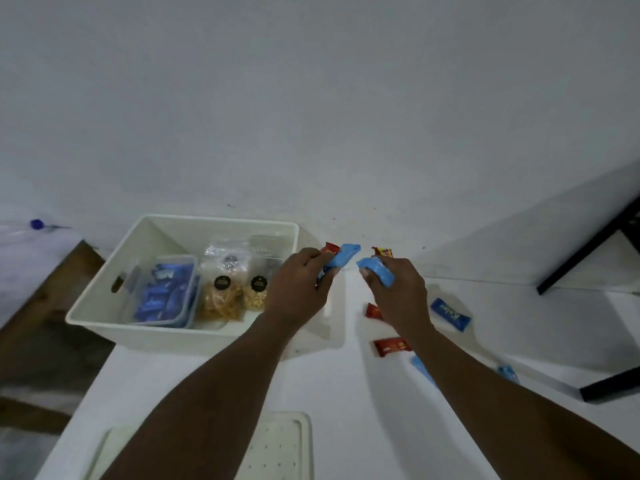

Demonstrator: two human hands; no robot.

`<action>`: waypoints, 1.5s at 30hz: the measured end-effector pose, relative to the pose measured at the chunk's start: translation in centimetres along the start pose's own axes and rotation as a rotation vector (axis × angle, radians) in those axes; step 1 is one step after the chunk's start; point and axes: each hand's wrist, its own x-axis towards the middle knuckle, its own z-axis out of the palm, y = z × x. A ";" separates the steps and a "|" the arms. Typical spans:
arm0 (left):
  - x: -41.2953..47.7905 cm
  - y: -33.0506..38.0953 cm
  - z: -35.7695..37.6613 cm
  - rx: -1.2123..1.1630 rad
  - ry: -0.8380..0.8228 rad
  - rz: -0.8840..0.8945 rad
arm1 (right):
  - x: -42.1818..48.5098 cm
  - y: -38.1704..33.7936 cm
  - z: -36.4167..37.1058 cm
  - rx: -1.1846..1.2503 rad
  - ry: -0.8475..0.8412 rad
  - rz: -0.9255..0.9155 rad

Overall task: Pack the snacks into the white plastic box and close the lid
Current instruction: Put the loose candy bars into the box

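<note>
White lid [281,445] nearside, black legs [587,253] right

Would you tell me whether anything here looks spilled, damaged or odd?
Nothing looks spilled or damaged. A blue bar and a red bar lie loose right of the white box; its lid lies apart.

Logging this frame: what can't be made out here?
Head view:
- Lid: cut off by the bottom edge, crossed by the left forearm.
- Red packet: mostly behind the right hand.
- Bag labels: too small to read.
- Packets in the left hand: count hidden by fingers.
</note>
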 end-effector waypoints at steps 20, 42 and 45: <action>-3.7 -18.6 -5.8 -0.314 -0.489 -0.577 | -2.1 -16.5 18.1 0.507 -0.315 0.385; -2.1 -9.5 -5.8 -0.380 -0.446 -0.442 | -2.7 -10.7 7.0 0.170 -0.311 0.322; -2.5 -4.8 -4.2 -0.436 -0.370 -0.416 | -3.7 -6.1 4.1 0.040 -0.252 0.295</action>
